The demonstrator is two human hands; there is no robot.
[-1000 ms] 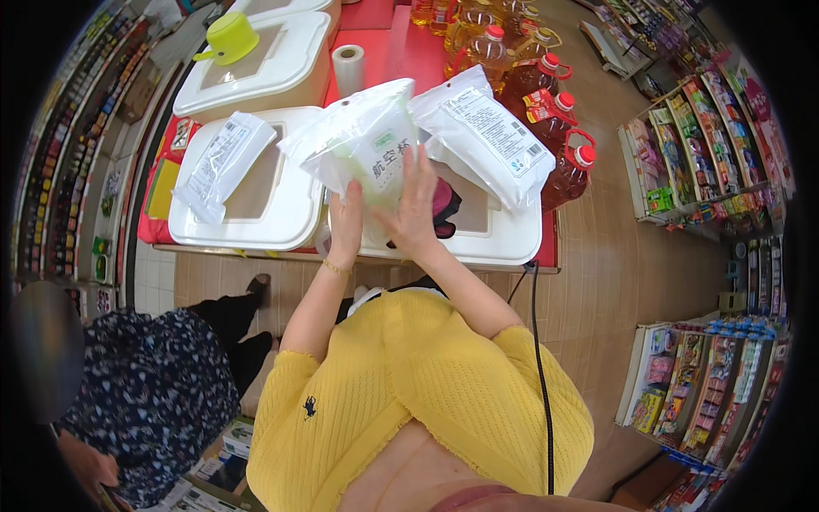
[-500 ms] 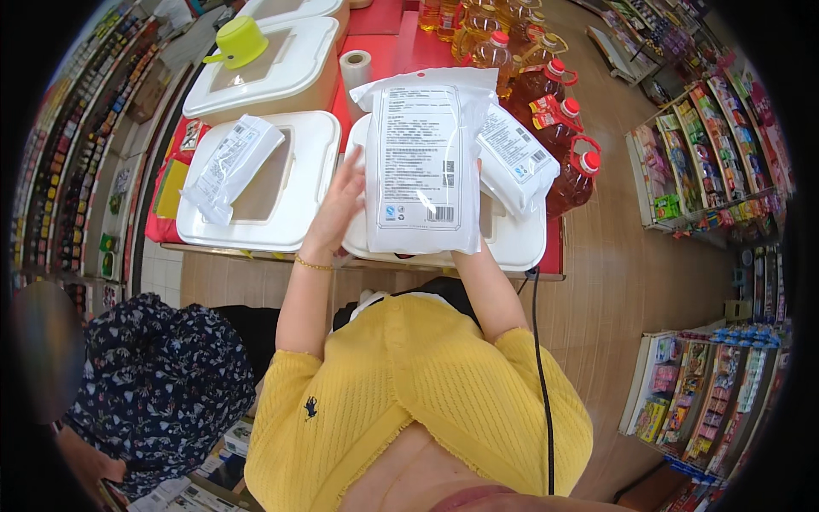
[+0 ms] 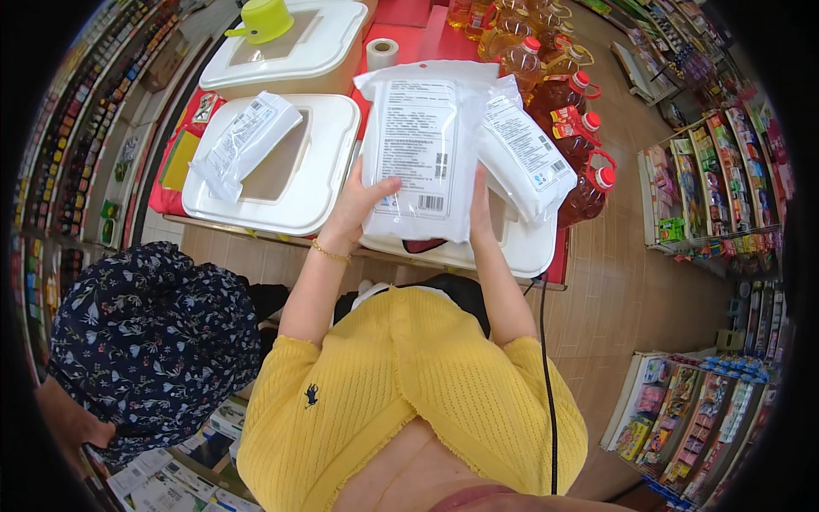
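Observation:
A large white plastic packet (image 3: 418, 149) with a printed back label is held up between my two hands. My left hand (image 3: 363, 205) is closed on its lower left side, the thumb lying across the front and the other fingers hidden behind. Against its right edge is my right hand (image 3: 481, 209), with its fingers partly hidden by the packet. Just to the right, a similar white packet (image 3: 531, 158) lies tilted on the lid of a storage bin (image 3: 533, 254). On the left bin's white lid (image 3: 333, 128) rests a smaller white packet (image 3: 247, 141).
Large oil bottles (image 3: 587, 183) with red caps line the table's right side. Farther back are a plastic roll (image 3: 382, 55) and a lime-green scoop (image 3: 266, 20) on another bin. A person in dark floral clothing (image 3: 158, 341) is at my left. Stocked shelves (image 3: 695, 183) stand on the right.
My left hand has moved from beside the packet to grip it, its thumb now over the front. The packet's lower edge has tilted. The whole view has shifted slightly.

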